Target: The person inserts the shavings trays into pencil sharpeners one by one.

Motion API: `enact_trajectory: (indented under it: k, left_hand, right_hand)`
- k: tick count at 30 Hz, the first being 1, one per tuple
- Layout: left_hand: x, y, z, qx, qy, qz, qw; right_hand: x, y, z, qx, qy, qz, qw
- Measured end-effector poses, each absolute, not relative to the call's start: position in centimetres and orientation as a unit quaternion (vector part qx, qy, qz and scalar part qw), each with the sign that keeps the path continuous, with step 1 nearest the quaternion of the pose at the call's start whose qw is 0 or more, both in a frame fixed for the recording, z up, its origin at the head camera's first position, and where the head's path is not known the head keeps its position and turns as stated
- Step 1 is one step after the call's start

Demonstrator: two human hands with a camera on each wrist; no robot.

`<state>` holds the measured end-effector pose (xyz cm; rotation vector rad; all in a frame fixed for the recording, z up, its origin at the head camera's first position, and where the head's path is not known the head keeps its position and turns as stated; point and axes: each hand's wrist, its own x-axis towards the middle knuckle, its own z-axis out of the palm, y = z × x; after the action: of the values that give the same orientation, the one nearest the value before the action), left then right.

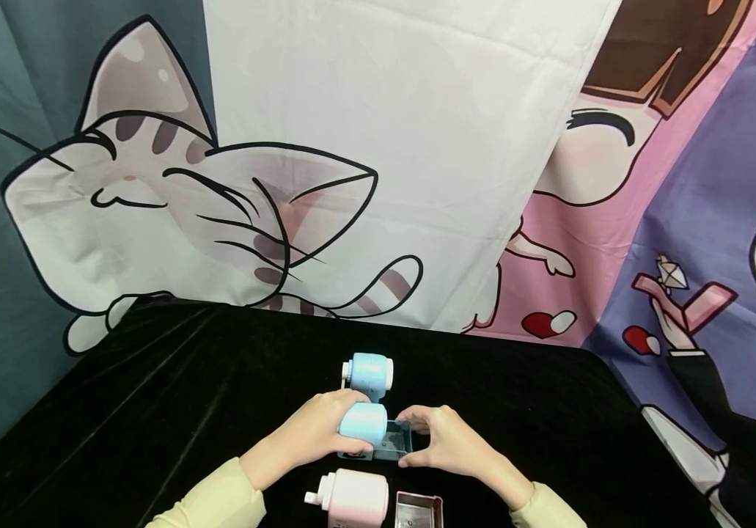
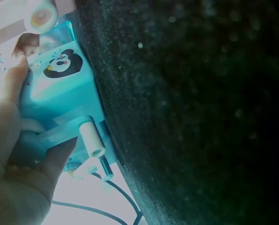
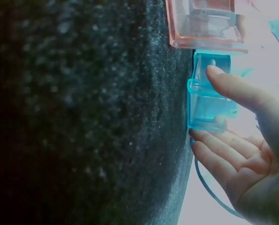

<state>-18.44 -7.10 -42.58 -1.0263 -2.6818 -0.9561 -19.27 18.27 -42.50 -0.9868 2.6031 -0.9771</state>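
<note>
In the head view, a light blue crank pencil sharpener (image 1: 363, 423) stands mid-table, my left hand (image 1: 314, 433) gripping its body from the left. The left wrist view shows a panda sticker on the sharpener (image 2: 66, 86) and a white-knobbed crank (image 2: 92, 139). From its right side juts a clear blue shavings drawer (image 1: 393, 444). My right hand (image 1: 446, 440) holds this drawer between thumb and fingers. In the right wrist view, the thumb crosses one side of the drawer (image 3: 207, 112) while the fingers lie at the other.
Behind stands another blue sharpener (image 1: 369, 375). Nearer the front edge are a pink sharpener (image 1: 356, 499) and, just right of it, a separate clear pink drawer (image 1: 419, 502). Black velvety cloth (image 1: 219, 396) covers the table, with a printed curtain (image 1: 417, 147) behind it.
</note>
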Motion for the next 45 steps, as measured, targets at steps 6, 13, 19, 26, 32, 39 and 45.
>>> enact_trajectory:
  k: [6,13,19,26,32,39,45]
  left_hand:
    - [-18.5,-7.1,-42.6,-0.339,-0.885,-0.315,0.057]
    - [-18.5,-7.1,-42.7,-0.339,-0.886,-0.31,0.059]
    - [-18.4,-7.0,-42.6,-0.339,-0.886,-0.311,0.061]
    - [-18.3,-7.1,-42.6,-0.338,-0.887,-0.309,0.061]
    - [-18.3,-7.1,-42.7,-0.339,-0.887,-0.307,0.064]
    - [-18.2,-6.9,-42.6,-0.342,-0.884,-0.311,0.068]
    - [-18.3,-6.9,-42.6,-0.341,-0.886,-0.307,0.065]
  right_hand:
    - [-19.3,18.1,-42.5,-0.33,0.88,-0.327,0.098]
    - [-19.3,17.8,-42.6,-0.335,0.877,-0.331,0.096]
    - [-19.4,17.6,-42.6,-0.337,0.877,-0.33,0.095]
    - [-19.5,17.4,-42.7,-0.337,0.877,-0.329,0.094]
    - [-19.7,17.1,-42.8,-0.343,0.879,-0.318,0.089]
    - [-19.8,16.9,-42.8,-0.35,0.877,-0.319,0.087]
    - [-19.9,16.6,-42.7,-0.351,0.876,-0.32,0.087]
